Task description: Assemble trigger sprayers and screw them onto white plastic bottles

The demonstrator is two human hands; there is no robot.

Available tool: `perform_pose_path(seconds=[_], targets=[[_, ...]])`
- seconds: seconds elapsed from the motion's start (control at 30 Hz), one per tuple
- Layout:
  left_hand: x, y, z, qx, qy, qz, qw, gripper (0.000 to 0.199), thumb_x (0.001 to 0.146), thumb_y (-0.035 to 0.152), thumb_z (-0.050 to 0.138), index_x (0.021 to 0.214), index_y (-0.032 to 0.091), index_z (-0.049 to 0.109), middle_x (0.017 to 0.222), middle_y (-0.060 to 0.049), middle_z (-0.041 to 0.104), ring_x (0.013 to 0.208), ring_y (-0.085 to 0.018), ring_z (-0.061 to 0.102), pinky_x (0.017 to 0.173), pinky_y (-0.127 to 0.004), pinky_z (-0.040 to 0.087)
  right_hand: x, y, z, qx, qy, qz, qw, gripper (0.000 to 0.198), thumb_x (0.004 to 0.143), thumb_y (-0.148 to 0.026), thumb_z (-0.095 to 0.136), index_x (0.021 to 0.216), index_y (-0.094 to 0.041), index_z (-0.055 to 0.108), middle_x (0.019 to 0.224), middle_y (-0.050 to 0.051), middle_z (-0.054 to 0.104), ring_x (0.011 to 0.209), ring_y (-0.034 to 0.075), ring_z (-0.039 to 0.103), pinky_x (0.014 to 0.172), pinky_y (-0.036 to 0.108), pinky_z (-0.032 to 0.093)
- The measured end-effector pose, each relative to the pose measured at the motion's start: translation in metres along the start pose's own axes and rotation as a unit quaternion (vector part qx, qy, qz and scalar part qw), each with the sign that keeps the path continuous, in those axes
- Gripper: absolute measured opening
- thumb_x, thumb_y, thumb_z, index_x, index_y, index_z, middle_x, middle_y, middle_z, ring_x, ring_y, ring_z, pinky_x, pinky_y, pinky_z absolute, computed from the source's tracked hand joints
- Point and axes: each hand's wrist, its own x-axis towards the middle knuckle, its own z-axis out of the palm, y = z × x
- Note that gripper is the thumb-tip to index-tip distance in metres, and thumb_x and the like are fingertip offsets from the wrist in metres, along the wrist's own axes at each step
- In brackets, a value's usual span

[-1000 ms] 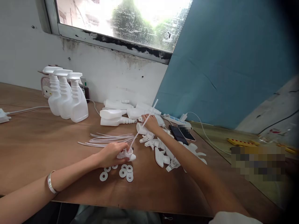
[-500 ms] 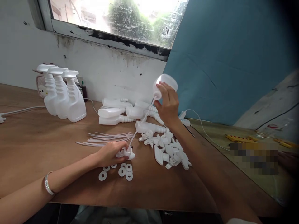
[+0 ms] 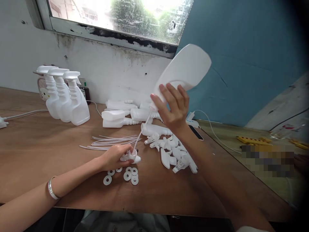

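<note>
My left hand (image 3: 118, 156) is closed round a white spray head (image 3: 136, 159) low over the table, its open collar facing up. A thin white tube (image 3: 139, 137) rises at a slant from that collar, and its upper end reaches the mouth of a white plastic bottle (image 3: 185, 66). My right hand (image 3: 174, 106) grips the bottle by its neck, holding it tilted with the mouth down and the base up to the right. Just below my left hand lie several white ring washers (image 3: 127, 176). Whether the tube's tip is inside the bottle mouth, I cannot tell.
Three bottles with spray heads (image 3: 79, 106) stand at the left. Loose bottles (image 3: 116, 119) lie by the wall, thin tubes (image 3: 106, 141) before them. Loose spray heads (image 3: 178, 154) are piled right of centre. A phone (image 3: 196, 132) and a cable (image 3: 214, 138) lie further right.
My right hand has turned the bottle so its side now faces me, base up and right, and brought its mouth lower along the tube. My left hand holds the spray head in nearly the same place.
</note>
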Motion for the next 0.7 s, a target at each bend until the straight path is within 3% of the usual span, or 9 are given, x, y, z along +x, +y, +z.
perform_pose_path(seconds=[0.07,0.2,0.27,0.37,0.43,0.57,0.7], targets=[[0.0,-0.001,0.0,-0.015,0.0,-0.002,1.0,0.022,0.075,0.031,0.055,0.092,0.018,0.049,0.082,-0.001,0.059,0.07,-0.014,0.052,0.064,-0.024,0.039,-0.01,-0.008,-0.002,-0.019,0.004,-0.047,0.999,0.035,0.088,-0.039,0.042,0.123,-0.04,0.039,0.12,-0.003,0.054,0.114,0.02,0.048,0.097,0.047,0.035],[0.001,-0.003,0.001,-0.073,0.02,-0.014,0.997,0.024,0.073,0.031,0.058,0.091,0.018,0.048,0.079,0.0,0.058,0.068,-0.013,0.051,0.063,-0.024,0.04,-0.042,-0.03,-0.009,-0.041,0.089,-0.186,0.978,0.046,0.082,-0.034,0.054,0.123,-0.046,0.037,0.112,-0.006,0.061,0.101,0.018,0.056,0.09,0.046,0.039],[0.001,-0.002,-0.001,-0.135,0.061,-0.027,0.989,0.034,0.069,0.03,0.062,0.096,0.019,0.045,0.079,0.0,0.058,0.069,-0.012,0.053,0.064,-0.024,0.042,-0.058,-0.041,-0.015,0.0,0.032,-0.221,0.975,0.046,0.083,-0.032,0.054,0.123,-0.047,0.037,0.11,-0.006,0.062,0.095,0.017,0.058,0.084,0.041,0.044],[0.002,0.001,-0.007,-0.253,0.139,-0.07,0.955,0.048,0.064,0.03,0.068,0.1,0.02,0.039,0.08,0.001,0.059,0.066,-0.012,0.056,0.061,-0.024,0.046,-0.074,-0.05,-0.023,0.099,-0.107,-0.192,0.971,0.048,0.085,-0.026,0.051,0.123,-0.05,0.035,0.107,-0.007,0.064,0.089,0.015,0.061,0.077,0.035,0.048],[0.002,0.004,-0.011,-0.334,0.172,-0.11,0.92,0.052,0.061,0.031,0.071,0.1,0.02,0.038,0.082,0.0,0.059,0.06,-0.012,0.058,0.056,-0.025,0.048,-0.079,-0.054,-0.027,0.135,-0.152,-0.151,0.967,0.051,0.085,-0.024,0.05,0.125,-0.051,0.033,0.105,-0.007,0.064,0.089,0.016,0.061,0.076,0.035,0.048],[0.003,0.005,-0.015,-0.449,0.23,-0.141,0.852,0.053,0.059,0.027,0.073,0.099,0.021,0.039,0.078,0.001,0.06,0.061,-0.014,0.059,0.056,-0.026,0.05,-0.077,-0.063,-0.033,0.06,-0.114,-0.121,0.984,0.052,0.086,-0.023,0.049,0.129,-0.046,0.029,0.105,-0.004,0.065,0.088,0.016,0.061,0.069,0.031,0.047],[0.005,0.003,-0.015,-0.49,0.298,-0.11,0.812,0.047,0.062,0.023,0.072,0.099,0.02,0.043,0.071,0.003,0.059,0.065,-0.013,0.059,0.06,-0.023,0.049,-0.069,-0.075,-0.042,-0.02,-0.056,-0.149,0.987,0.051,0.087,-0.018,0.046,0.132,-0.035,0.031,0.104,0.002,0.065,0.087,0.015,0.059,0.067,0.029,0.043]])
